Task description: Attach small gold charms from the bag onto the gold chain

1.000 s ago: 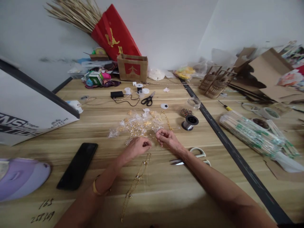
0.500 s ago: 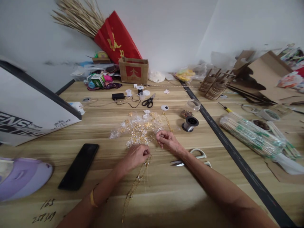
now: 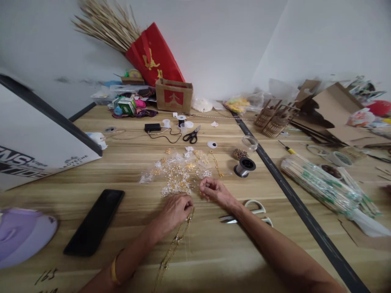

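Note:
My left hand [image 3: 178,208] is closed in a pinch on a gold beaded chain [image 3: 176,243], which hangs from the fingertips and trails toward me over the table. A thin clear thread runs down beside the chain. To its right my right hand [image 3: 216,192] is closed, thumb and forefinger together; anything between them is too small to make out. Just beyond both hands lies a loose pile of gold and clear beads [image 3: 177,178], some in small plastic bags. White-handled scissors [image 3: 229,219] lie partly under my right forearm. A short gold chain [image 3: 216,165] rests behind the right hand.
A spool of fine wire [image 3: 244,167] and a tub of brown beads [image 3: 240,154] stand at right. Black scissors [image 3: 190,136] lie farther back. At left are a phone [image 3: 94,221] and a white box [image 3: 45,138]. Wrapped sticks [image 3: 320,183] lie beyond a black strip.
The view has tilted up a little, so the table things sit lower in the picture. Both hands keep nearly the same pose beside the beads, with the chain still in the left.

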The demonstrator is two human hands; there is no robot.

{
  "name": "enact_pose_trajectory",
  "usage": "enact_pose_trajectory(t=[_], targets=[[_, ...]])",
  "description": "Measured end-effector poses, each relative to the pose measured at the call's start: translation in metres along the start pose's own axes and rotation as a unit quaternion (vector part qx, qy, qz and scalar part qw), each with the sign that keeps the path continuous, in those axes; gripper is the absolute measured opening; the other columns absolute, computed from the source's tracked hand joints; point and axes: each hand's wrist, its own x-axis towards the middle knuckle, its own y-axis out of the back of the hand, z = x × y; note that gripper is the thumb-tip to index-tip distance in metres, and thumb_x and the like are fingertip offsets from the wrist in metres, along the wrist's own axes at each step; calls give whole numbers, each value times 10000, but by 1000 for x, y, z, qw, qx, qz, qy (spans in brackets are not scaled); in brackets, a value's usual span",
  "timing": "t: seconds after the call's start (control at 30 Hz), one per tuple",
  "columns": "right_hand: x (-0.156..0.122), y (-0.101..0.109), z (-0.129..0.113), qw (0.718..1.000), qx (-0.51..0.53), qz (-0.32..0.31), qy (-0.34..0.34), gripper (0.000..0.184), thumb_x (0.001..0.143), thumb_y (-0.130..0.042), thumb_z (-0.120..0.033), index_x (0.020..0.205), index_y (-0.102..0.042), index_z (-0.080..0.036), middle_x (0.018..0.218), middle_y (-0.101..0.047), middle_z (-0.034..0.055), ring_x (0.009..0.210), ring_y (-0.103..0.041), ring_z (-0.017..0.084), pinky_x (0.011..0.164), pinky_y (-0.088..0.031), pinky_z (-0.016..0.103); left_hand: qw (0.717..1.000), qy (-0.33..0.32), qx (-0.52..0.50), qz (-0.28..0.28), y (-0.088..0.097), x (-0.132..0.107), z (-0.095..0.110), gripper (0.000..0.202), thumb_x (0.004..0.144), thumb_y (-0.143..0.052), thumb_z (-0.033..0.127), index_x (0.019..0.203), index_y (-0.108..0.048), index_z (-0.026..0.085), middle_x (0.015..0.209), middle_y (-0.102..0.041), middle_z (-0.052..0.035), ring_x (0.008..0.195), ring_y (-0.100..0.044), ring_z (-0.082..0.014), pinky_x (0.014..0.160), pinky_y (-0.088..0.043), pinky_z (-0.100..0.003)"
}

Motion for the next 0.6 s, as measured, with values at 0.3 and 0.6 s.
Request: enact_pose_trajectory(t=[0.3,0.6], targets=[[0,0,2,1000,-18,-9,-17,303,763,-641,-449,747,-527,-168,564,-489,-46,455,-434,70,431,-361,191,1000,-8,-2,8,-6,1,-5,151,736,-500,127,722,-643,174,742,-648,-33,696,-568,-166,674,-387,-258],[1,-2,4,998,-44,-8,-34,342,750,-641,-488,745,-530,-165,547,-486,-45,446,-421,70,427,-351,191,1000,-14,11,18,-7,0,-6,137,704,-501,122,700,-623,184,745,-653,-33,687,-572,-169,662,-386,-263]])
